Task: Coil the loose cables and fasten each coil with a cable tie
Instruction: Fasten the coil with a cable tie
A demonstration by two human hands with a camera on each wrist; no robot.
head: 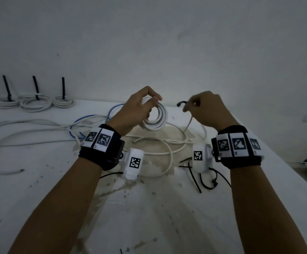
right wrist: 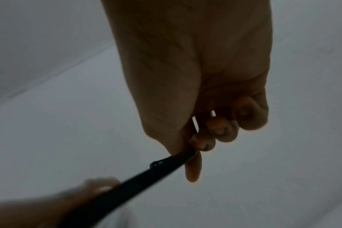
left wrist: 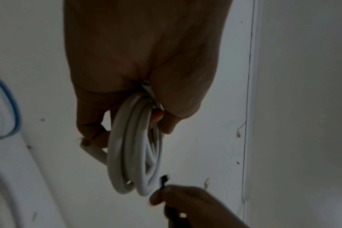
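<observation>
My left hand (head: pixel 153 101) is raised over the table and grips a white cable coil (head: pixel 156 118) of a few turns, fingers through and around its top. The left wrist view shows the coil (left wrist: pixel 135 154) hanging on edge from the left hand (left wrist: pixel 158 120), a cut end poking out beside the fingers. My right hand (head: pixel 189 106) is level with the coil, just right of it, and pinches a black cable tie (head: pixel 181 103) whose head points at the coil. In the right wrist view the tie (right wrist: pixel 146 174) runs from my right hand (right wrist: pixel 193 152) down to the left.
Several tied white coils (head: pixel 35 102) with upright black tie tails line the back left by the wall. Loose white cables (head: pixel 29 129) and a blue cable (head: pixel 86 121) sprawl over the stained white table (head: pixel 149 208). Spare black ties (head: pixel 204 178) lie under my right wrist.
</observation>
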